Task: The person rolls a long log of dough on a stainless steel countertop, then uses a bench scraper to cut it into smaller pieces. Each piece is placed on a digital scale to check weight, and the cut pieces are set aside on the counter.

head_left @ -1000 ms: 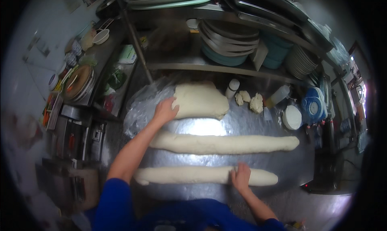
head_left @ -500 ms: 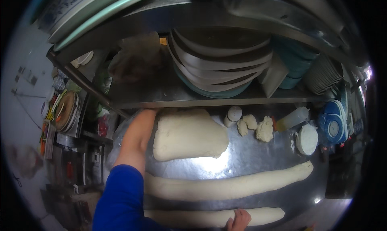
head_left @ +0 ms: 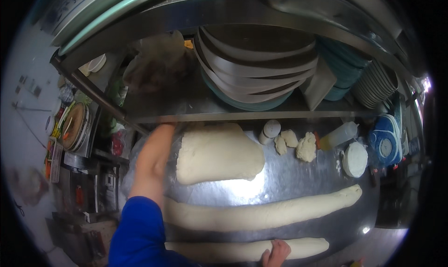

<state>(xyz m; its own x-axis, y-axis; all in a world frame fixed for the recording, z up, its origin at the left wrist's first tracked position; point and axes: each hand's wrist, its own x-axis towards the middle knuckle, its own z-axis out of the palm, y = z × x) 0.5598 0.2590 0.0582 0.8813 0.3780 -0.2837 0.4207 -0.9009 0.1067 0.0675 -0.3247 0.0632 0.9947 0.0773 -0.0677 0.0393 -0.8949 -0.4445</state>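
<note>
Metal table, pale dough, shelved plates

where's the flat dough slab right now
In the head view, the dough slab lies left of centre on the metal table, right of the left forearm, left of the white bottle and beyond the farther dough roll.

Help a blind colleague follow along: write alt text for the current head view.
A person's right grip rests on the nearer dough roll on a metal table; their left arm extends under a shelf, its grip hidden. Beyond a farther roll lies a dough slab, with stacked plates on the shelf above.
</note>
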